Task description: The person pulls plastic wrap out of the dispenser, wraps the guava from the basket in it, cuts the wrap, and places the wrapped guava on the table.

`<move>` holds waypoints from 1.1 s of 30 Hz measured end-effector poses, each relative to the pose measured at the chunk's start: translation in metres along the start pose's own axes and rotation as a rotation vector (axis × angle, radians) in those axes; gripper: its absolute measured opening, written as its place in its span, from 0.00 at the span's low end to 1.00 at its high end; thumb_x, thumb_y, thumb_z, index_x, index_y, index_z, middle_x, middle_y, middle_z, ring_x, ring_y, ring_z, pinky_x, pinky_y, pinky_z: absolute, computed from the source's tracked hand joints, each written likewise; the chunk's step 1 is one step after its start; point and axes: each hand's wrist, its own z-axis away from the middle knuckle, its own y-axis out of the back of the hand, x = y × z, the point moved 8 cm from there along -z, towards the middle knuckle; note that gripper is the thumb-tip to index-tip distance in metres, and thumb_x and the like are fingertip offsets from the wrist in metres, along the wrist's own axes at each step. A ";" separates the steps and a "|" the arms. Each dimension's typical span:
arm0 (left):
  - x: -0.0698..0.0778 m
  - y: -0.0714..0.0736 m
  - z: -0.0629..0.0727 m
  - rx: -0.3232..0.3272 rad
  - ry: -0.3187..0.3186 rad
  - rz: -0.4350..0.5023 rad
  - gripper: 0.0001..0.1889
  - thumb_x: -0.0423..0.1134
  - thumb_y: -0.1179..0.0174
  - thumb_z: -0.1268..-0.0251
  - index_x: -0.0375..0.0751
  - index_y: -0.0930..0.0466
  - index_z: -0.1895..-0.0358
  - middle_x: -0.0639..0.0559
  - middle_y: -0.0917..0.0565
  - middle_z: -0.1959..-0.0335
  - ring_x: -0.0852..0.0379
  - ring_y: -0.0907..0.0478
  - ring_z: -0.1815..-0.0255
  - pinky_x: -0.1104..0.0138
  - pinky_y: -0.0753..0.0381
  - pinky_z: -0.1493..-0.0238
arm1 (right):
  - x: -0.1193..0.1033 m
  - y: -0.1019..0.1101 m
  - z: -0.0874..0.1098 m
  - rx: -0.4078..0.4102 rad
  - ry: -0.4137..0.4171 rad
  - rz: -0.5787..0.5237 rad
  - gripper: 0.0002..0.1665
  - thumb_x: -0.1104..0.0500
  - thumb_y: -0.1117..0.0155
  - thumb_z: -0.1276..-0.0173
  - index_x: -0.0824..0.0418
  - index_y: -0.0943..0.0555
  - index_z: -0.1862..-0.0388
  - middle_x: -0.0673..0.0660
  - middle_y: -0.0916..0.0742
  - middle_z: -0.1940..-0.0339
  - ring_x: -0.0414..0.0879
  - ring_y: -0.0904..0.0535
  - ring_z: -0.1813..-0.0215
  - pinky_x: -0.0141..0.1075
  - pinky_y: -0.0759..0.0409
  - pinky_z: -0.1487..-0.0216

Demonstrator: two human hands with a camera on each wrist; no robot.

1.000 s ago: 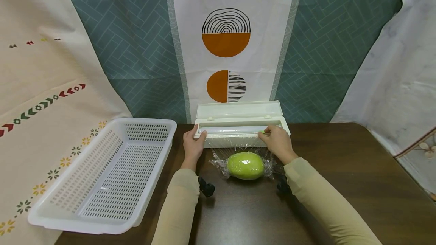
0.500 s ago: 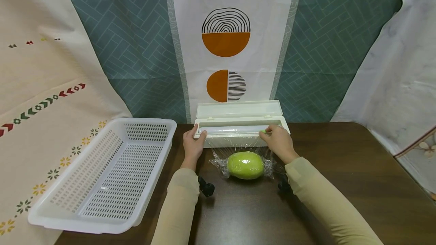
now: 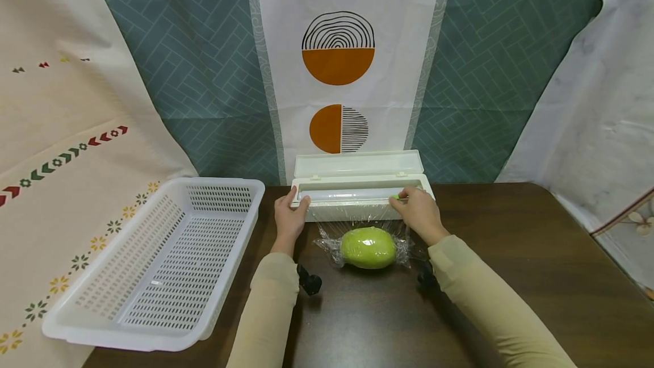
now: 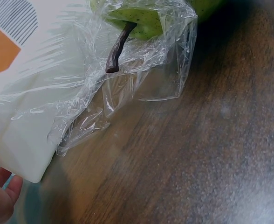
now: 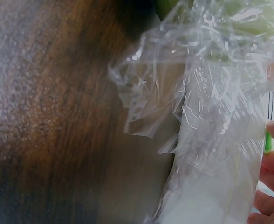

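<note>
A white cling film dispenser (image 3: 352,213) stands at the back of the table with its lid raised and a film roll (image 3: 347,194) inside. My left hand (image 3: 290,217) grips its left end, thumb on the front rim and fingers along the side. Near the right end, my right hand (image 3: 420,214) pinches the small green slide cutter (image 5: 267,142) on the front rim. Film runs from the dispenser down to a green oval fruit (image 3: 369,248) on the table, wrapped in crinkled cling film (image 4: 174,56). The left wrist view shows its dark stem (image 4: 119,48) poking out.
A white slotted plastic basket (image 3: 250,231) stands on the left. A patterned cloth (image 3: 214,72) hangs right behind the dispenser. The dark wooden table (image 3: 511,260) extends to the right and in front of the fruit.
My right hand has edged very slightly to the right with the slide cutter. The left hand, dispenser and wrapped fruit stay where they were.
</note>
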 end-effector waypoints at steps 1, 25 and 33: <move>0.000 0.000 0.000 0.001 0.001 0.001 0.29 0.44 0.41 0.36 0.46 0.35 0.31 0.38 0.37 0.36 0.42 0.38 0.34 0.52 0.40 0.31 | 0.000 0.000 0.000 0.001 0.003 0.002 0.22 0.45 0.40 0.35 0.64 0.19 0.58 0.63 0.13 0.60 0.57 0.18 0.62 0.51 0.22 0.60; 0.000 0.000 0.000 -0.004 0.007 -0.011 0.30 0.44 0.41 0.36 0.47 0.35 0.31 0.38 0.38 0.36 0.42 0.39 0.33 0.51 0.41 0.31 | 0.004 0.004 -0.001 0.023 0.021 0.007 0.21 0.46 0.40 0.36 0.64 0.18 0.59 0.63 0.13 0.61 0.57 0.17 0.62 0.50 0.22 0.61; 0.000 0.000 0.000 0.001 0.006 -0.009 0.30 0.44 0.40 0.36 0.46 0.35 0.31 0.38 0.37 0.36 0.42 0.38 0.34 0.51 0.41 0.31 | 0.007 0.005 0.000 0.021 0.011 0.001 0.21 0.46 0.40 0.36 0.64 0.18 0.58 0.63 0.13 0.61 0.56 0.17 0.63 0.50 0.22 0.62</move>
